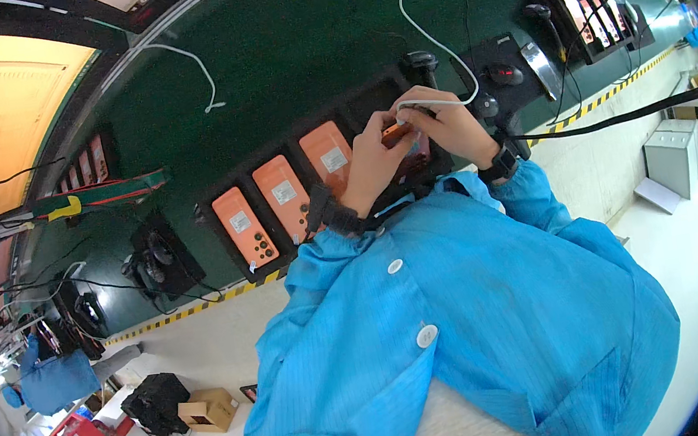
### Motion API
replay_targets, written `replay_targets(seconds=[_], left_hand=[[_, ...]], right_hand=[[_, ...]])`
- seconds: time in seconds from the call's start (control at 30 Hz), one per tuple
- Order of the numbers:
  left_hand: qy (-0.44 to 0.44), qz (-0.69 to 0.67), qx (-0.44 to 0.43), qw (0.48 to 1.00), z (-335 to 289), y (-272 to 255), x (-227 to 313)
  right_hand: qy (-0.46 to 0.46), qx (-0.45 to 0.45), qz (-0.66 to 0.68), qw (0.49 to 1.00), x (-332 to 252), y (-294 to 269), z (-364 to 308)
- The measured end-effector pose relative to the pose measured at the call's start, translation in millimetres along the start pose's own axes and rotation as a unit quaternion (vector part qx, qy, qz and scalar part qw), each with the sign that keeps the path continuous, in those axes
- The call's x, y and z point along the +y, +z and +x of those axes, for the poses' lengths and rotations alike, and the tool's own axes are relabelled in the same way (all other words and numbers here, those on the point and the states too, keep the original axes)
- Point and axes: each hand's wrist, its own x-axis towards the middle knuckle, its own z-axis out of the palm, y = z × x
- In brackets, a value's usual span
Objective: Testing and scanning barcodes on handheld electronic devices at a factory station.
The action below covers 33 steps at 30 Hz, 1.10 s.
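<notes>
My left hand (375,164) is closed around an orange phone (393,133), tilted so that mostly one end shows. Against that end, my right hand (448,127) pinches the plug of a white cable (471,76). Whether the plug sits inside the phone's port cannot be made out. To the left of my hands, three more orange phones lie back up in a black tray: a left one (237,221), a middle one (281,193) and a right one (327,159). Each bears a white label; my left wrist partly covers the lower end of the right one.
A barcode scanner (419,61) stands just beyond my hands. To its right are a mouse (505,74) on a dark mat and a rack of phones (596,19). Another white cable (201,68) lies on the green table (283,50). A person in blue (57,380) is far left.
</notes>
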Motion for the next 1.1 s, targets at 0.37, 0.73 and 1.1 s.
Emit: replay_targets(seconds=[0.37, 0.73, 1.1], left_hand=[[0.156, 0.194, 0.213, 0.945, 60, -37, -60], [-0.083, 0.237, 0.397, 0.883, -120, -246, -99], [-0.3, -0.077, 0.317, 0.896, -147, -297, -245]], right_hand=[[0.109, 0.07, -0.078, 0.988, 6, 35, -43], [-0.109, 0.254, -0.335, 0.901, 71, 193, 192], [-0.178, -0.114, -0.271, 0.939, -26, 279, 159]])
